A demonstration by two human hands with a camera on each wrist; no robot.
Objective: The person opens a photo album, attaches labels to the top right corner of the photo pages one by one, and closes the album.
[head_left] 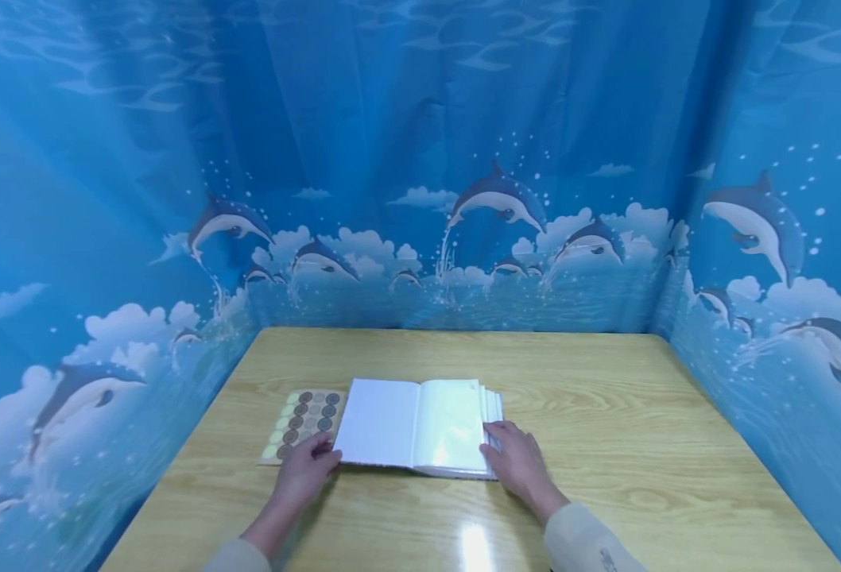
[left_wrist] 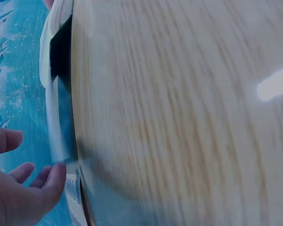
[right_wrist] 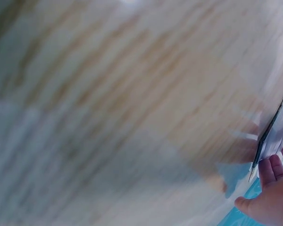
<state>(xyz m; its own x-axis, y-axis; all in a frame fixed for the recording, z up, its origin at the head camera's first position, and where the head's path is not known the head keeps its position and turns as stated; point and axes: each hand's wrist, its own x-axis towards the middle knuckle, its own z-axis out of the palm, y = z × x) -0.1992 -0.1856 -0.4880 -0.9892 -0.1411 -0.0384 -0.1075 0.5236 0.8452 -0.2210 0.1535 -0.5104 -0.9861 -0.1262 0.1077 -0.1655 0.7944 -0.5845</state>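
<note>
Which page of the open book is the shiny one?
The right-hand page of the open book is the shiny one. It gleams glossy by the right hand, while the left-hand page looks plain matte white near the left hand.

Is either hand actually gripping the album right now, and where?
No firm grip shows. The left hand rests at the album's near-left corner; the right hand lies on its right page edges.
</note>
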